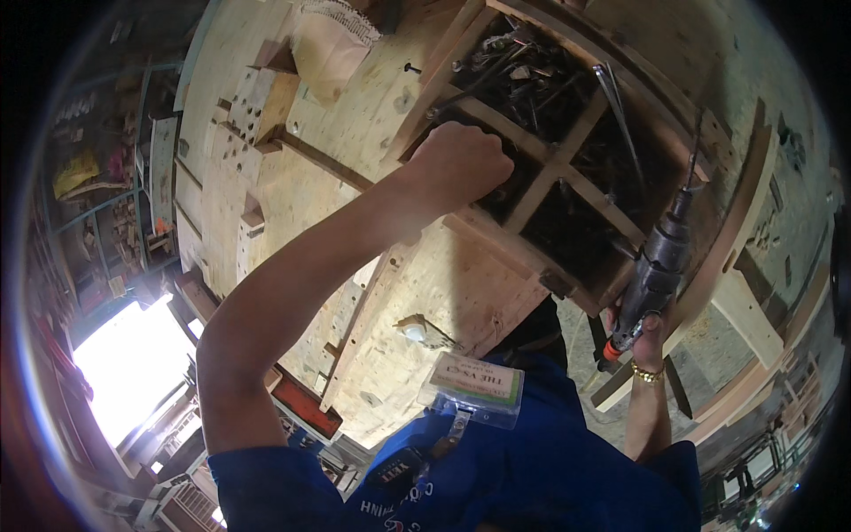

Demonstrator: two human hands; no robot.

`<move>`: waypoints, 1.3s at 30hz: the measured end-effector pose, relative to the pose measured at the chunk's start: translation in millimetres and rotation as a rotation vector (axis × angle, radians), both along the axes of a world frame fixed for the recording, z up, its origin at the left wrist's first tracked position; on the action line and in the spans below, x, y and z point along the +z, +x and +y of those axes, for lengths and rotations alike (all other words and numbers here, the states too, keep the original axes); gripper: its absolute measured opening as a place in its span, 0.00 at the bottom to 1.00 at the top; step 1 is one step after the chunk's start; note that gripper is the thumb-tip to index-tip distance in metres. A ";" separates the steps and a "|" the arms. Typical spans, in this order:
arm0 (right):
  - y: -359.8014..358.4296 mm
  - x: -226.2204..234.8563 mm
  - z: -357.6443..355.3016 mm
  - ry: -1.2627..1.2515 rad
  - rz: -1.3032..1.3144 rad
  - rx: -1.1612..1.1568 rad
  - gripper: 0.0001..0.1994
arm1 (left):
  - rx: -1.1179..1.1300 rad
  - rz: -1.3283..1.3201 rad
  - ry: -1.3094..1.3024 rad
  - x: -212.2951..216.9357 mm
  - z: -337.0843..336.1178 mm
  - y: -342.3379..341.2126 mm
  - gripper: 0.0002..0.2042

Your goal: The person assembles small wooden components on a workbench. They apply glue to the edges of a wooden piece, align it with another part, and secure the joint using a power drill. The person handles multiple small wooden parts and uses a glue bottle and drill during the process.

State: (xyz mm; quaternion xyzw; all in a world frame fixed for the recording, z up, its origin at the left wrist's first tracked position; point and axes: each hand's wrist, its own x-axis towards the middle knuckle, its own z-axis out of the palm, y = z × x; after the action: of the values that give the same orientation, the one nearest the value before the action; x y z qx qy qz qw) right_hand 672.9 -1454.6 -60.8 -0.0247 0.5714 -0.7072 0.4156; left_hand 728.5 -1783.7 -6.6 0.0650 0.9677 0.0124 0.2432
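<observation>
A wooden box [501,244] with dark compartments, split by crossed wooden dividers [560,163], stands in front of me. My left hand [463,167] is closed, knuckles up, over the near-left compartment; its fingertips are hidden, so what they hold cannot be seen. Dark metal pieces [532,71], apparently screws or bits, fill the far compartment. At the box's right side my right hand [650,341] grips a dark power drill [660,257] near an orange fitting [610,351]. The drill's long thin bit [692,160] points away from me.
A pale plywood worktop [399,355] spreads left of and below the box. On it lie a drilled wooden block [279,102], a wooden strip [324,164], a cloth sack [330,44] and a single screw [412,68]. Curved wooden parts [740,222] stand at the right.
</observation>
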 end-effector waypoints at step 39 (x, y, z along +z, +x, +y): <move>-3.7 4.0 -9.1 -0.057 0.016 0.032 0.48 | 0.073 0.276 0.316 -2.8 -19.1 13.4 0.05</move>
State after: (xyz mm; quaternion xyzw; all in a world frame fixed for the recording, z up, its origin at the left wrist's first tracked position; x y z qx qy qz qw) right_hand 669.1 -1463.7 -56.8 -0.0513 0.5538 -0.7161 0.4217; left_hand 741.9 -1802.8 -9.4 0.0681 0.9796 0.1639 0.0945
